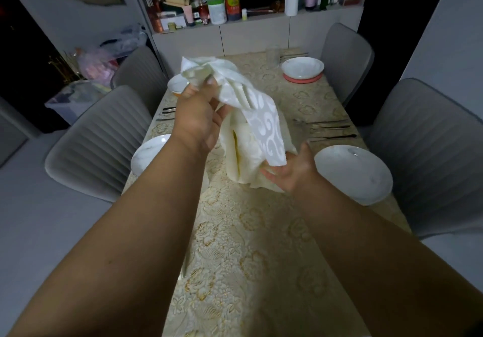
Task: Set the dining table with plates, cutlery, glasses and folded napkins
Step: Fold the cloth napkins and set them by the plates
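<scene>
My left hand (pixel 197 113) holds a white patterned napkin (pixel 264 120) lifted above the table, pinching its bunched top; the cloth hangs down to the right. My right hand (pixel 290 169) is palm-up under the napkin's lower corner, fingers spread against a cream pile of napkins (pixel 243 156) on the table. White plates sit at near right (pixel 352 173), near left (pixel 147 156), far right (pixel 302 68) and far left (pixel 175 84). Cutlery lies on the right (pixel 326 127) and on the left (pixel 167 113). A glass (pixel 273 54) stands at the far end.
The table (pixel 251 258) has a cream and gold embossed cloth. Grey chairs stand on both sides, at left (pixel 91 148) and right (pixel 431 154). A cabinet shelf with bottles and jars (pixel 230 2) runs behind the far end.
</scene>
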Demonstrator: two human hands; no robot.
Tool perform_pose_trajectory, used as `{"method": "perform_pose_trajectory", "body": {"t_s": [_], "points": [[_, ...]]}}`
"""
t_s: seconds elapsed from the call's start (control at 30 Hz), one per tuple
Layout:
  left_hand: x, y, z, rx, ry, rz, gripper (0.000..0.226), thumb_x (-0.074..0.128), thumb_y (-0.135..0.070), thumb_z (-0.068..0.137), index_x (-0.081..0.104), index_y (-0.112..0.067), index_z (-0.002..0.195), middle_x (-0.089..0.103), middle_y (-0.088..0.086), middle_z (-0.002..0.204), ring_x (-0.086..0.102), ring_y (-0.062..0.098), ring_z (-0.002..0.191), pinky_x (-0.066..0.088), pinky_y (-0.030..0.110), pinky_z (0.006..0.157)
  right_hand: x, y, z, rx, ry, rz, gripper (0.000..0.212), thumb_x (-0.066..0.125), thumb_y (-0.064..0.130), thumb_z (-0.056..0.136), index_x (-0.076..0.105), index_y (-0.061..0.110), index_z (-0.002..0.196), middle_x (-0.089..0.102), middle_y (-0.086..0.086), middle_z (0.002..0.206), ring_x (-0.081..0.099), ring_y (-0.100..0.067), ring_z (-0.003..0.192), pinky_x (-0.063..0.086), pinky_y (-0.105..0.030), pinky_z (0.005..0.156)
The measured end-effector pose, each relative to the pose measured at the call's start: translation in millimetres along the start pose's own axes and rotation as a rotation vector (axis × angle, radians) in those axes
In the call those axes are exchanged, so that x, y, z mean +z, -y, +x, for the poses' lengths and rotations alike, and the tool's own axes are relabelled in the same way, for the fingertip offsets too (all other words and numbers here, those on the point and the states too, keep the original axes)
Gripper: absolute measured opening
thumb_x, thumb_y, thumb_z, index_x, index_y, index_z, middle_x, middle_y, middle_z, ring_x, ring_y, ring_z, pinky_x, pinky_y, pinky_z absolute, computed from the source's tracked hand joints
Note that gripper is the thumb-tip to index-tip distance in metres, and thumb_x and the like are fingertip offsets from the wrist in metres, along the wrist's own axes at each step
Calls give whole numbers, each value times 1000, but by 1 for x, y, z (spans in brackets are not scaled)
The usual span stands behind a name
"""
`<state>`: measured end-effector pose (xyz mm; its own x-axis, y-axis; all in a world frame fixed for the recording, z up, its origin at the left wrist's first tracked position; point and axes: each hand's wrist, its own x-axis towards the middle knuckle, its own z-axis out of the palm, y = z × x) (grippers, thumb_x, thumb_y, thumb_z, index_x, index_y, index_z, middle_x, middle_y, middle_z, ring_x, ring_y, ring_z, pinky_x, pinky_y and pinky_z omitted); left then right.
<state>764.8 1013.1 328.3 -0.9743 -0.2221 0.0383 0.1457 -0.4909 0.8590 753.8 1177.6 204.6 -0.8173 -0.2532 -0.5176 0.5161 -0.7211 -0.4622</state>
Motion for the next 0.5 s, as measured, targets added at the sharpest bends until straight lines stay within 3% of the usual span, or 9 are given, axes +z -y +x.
{"method": "perform_pose_trajectory", "body": {"t_s": [0.2,0.33,0.4,0.5], "points": [[25,-47,25,80,114,-228,23,51,6,91,57,1,113,66,16,95,66,29,88,53,46,89,63,18,28,-68,152,-41,74,12,69,92,38,22,144,47,-3,143,40,-23,134,22,-51,112],[50,-74,43,97,178,-338,27,47,7,94,49,5,122,62,21,95,63,33,87,56,47,81,76,17,38,-112,129,-85,78,11,68,92,17,19,152,20,-3,158,16,-17,146,9,-50,117],[52,-73,46,109,167,-255,19,48,6,94,54,3,112,64,17,87,64,29,82,54,44,81,74,17,38,-112,118,-89,75,10,65,93,16,19,152,17,-3,159,13,-16,146,6,-50,118],[34,-41,45,28,33,-28,12,51,-1,95,61,-5,101,64,10,85,63,22,79,52,43,86,62,16,37,-118,84,-129,72,16,67,94,33,21,147,36,-4,151,34,-22,138,20,-52,115]]}}
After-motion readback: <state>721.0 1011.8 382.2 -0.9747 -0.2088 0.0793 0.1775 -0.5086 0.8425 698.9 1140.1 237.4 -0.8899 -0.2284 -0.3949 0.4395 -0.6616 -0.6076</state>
